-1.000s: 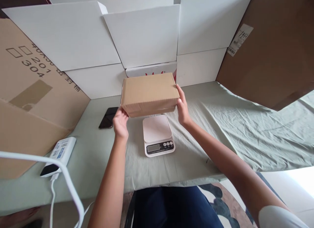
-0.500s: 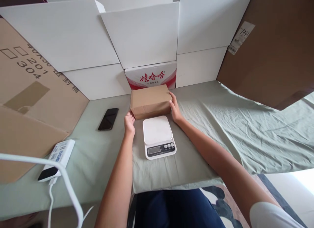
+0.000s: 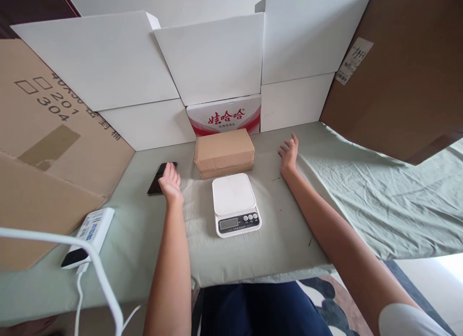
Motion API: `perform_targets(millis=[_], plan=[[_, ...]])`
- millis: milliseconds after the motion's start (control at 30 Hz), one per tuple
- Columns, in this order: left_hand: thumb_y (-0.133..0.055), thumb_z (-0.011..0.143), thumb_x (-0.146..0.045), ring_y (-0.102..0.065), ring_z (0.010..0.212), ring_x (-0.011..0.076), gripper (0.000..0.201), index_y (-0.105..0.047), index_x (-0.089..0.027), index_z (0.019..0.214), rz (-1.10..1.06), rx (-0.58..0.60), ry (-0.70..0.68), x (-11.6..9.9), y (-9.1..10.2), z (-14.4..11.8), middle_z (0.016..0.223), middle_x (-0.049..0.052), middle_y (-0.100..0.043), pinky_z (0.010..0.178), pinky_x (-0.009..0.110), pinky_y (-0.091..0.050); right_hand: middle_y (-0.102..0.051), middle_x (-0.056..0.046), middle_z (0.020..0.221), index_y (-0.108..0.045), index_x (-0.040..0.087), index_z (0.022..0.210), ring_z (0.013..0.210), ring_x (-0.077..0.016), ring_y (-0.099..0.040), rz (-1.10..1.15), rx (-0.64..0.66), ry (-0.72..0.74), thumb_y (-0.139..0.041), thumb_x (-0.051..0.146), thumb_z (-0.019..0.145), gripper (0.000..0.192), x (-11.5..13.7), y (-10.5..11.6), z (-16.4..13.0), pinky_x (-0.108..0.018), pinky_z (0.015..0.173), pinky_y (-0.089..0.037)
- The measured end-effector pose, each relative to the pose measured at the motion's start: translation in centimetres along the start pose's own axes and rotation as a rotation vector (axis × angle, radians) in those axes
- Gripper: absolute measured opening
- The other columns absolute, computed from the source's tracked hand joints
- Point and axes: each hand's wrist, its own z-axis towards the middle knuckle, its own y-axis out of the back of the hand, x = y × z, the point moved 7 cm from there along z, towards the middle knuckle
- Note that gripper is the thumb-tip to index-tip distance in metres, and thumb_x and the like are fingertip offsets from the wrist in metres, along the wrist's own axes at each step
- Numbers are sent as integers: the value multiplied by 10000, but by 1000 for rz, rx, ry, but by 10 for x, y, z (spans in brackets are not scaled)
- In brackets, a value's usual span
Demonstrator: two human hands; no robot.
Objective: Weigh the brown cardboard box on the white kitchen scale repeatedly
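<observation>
A closed brown cardboard box (image 3: 224, 153) lies on the cloth-covered table, just behind a white kitchen scale (image 3: 234, 195). The scale's platform carries nothing, and its small display looks blank. To the left of the box is my left hand (image 3: 170, 181), fingers stretched out, partly covering a black smartphone (image 3: 156, 182); whether it touches the phone I cannot tell. On the other side, my right hand (image 3: 289, 154) is apart from the box, its fingers loosely spread with nothing in them.
White boxes (image 3: 213, 59) and a red-and-white printed carton (image 3: 224, 115) form a wall behind. Large cardboard sheets or boxes stand at left (image 3: 54, 133) and right (image 3: 394, 75). A white power bank (image 3: 88, 237) with a cable lies front left; a white curved tube (image 3: 97, 263) crosses there.
Both hands have let go of the brown cardboard box and moved outward, left hand to the phone, right hand to the right. Box and scale keep their places on the table.
</observation>
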Motion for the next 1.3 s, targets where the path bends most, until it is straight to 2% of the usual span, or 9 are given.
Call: perform_targets(millis=[133,233,333,500,667,833,1000,1167,1300], plan=[[-294,876,-550,-392,1509,257,704,-616,-236,1418,-25,27,27,7,-10,-3,1609,137,-451,1215,411,-314,-567,-72,1360,-498,347,1416,1185,-216,-613,-20,41,-71,-422,648,880,619,1,-15,-12,-498,1079,-470],[-337,872,-508,-450,1475,249,653,-661,-228,1365,-61,94,51,12,-22,-9,1569,148,-503,1201,405,-337,-644,-83,1313,-580,303,1348,1176,-234,-638,-4,195,-79,-455,682,865,626,3,-34,-25,-504,1085,-474],[-408,857,-535,-469,1462,259,605,-708,-240,1292,-53,166,95,21,-38,-16,1526,149,-553,1205,423,-325,-674,-90,1322,-586,300,1369,1202,-255,-648,0,379,-90,-492,727,850,679,4,-57,-45,-509,1096,-477],[-468,842,-548,-502,1432,323,559,-744,-220,1201,2,181,176,36,-51,-22,1454,175,-613,1204,508,-321,-559,-18,1521,-460,379,1487,1390,-252,-539,-19,569,-43,-491,724,889,690,16,-86,-83,-525,1192,-410],[-474,850,-513,-487,1444,328,526,-752,-190,1158,18,157,182,34,-55,-24,1437,184,-623,1203,503,-335,-363,-7,1676,-371,336,1550,1549,-267,-339,-58,640,75,-488,719,908,756,36,-97,-102,-512,1284,-285],[-481,821,-441,-529,1411,305,528,-755,-178,1187,5,111,37,3,-56,-45,1411,148,-653,1206,451,-355,-284,-15,1705,-291,330,1589,1580,-266,-272,-101,606,291,-440,720,937,774,67,-90,-112,-478,1307,-245],[-555,794,-488,-540,1396,329,523,-779,-188,1160,-16,172,-101,-27,-45,-101,1329,115,-712,1190,456,-389,-262,-40,1699,-221,344,1615,1579,-300,-256,-145,584,385,-441,692,954,779,92,-57,-142,-517,1291,-270],[-609,751,-556,-590,1334,366,594,-781,-170,1169,-37,124,-89,-27,-15,-153,1273,141,-736,1134,487,-452,-337,-65,1637,-204,352,1618,1549,-324,-292,-218,581,348,-418,704,954,781,84,-22,-177,-564,1283,-255],[-615,736,-570,-614,1300,369,617,-781,-164,1171,-45,68,-50,-19,0,-168,1257,150,-742,1110,491,-470,-372,-63,1603,-220,378,1610,1511,-338,-333,-216,598,338,-414,699,957,754,80,-17,-189,-603,1267,-247]])
